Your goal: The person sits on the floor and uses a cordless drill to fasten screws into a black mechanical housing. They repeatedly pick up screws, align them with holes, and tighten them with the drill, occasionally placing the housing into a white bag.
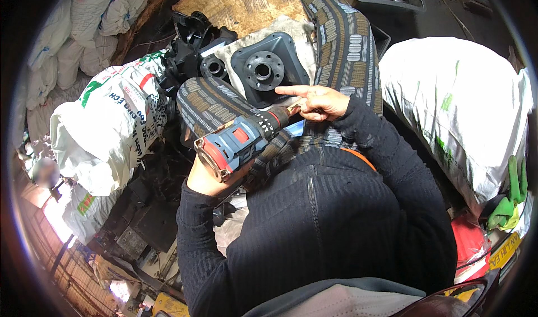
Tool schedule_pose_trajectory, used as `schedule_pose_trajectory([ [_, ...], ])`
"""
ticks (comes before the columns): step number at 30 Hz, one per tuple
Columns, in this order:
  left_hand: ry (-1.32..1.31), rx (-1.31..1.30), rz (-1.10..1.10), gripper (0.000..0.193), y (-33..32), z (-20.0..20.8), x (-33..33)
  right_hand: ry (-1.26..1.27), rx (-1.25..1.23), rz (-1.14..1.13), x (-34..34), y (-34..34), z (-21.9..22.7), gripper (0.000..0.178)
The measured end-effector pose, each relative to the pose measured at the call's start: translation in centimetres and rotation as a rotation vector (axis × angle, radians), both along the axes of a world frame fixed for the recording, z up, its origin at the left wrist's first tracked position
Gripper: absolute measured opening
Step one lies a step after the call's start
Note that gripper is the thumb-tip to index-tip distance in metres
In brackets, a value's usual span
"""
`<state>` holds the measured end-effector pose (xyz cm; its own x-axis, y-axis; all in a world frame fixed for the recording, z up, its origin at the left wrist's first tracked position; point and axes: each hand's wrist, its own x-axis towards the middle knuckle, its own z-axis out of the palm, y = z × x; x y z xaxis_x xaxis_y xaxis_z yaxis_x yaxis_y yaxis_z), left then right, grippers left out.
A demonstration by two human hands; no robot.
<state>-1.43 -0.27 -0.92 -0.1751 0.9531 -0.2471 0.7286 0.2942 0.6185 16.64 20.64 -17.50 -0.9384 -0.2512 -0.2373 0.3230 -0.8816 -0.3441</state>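
Drill [238,140] is held by the left grip [208,179], which is closed beneath its rear; nose [283,115] is aimed right and far. By the nose, the right grip [325,105] is half curled, index finger extended; whether anything is pinched cannot be told. Step is judged to be the fitting of the tip; steady hold and clear fingers seem called for next. Casing is blue-grey and black, red-trimmed. Dark square housing [277,64] is seen beyond, on cloth [287,26].
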Motion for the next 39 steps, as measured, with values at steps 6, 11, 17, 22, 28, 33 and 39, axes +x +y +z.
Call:
schedule_pose_trajectory([
  [6, -0.045, -0.093, -0.078, 0.04, -2.8, -0.4, -2.0, 0.065, -0.166, 0.36, -1.1, 0.9, 0.0, 0.078],
  [11, 0.205, -0.081, -0.335, 0.054, -2.5, -1.0, -2.9, 0.161, -0.214, 0.483, -1.8, 0.6, -0.6, 0.079],
  [17, 0.313, -0.095, -0.195, 0.043, -3.9, -1.0, -3.0, -0.073, -0.047, 0.107, -1.1, 0.6, 0.4, 0.047],
  [22, 0.163, -0.1, -0.019, 0.035, -1.5, -0.2, -3.9, -0.634, -0.036, -0.441, -2.3, -0.7, -1.5, 0.027],
  [28, 0.058, -0.029, 0.146, 0.032, 1.2, -1.3, -2.5, -0.634, 0.363, -0.594, -7.2, 0.0, -3.5, 0.026],
  [33, 0.046, -0.139, 0.13, 0.044, 3.0, -1.8, -2.3, -0.51, 0.598, -0.512, -8.2, -0.6, -6.3, 0.027],
  [39, -0.027, -0.222, 0.118, 0.052, 6.6, -1.2, -2.2, -0.553, 0.677, -0.408, -8.0, -0.2, -6.7, 0.026],
])
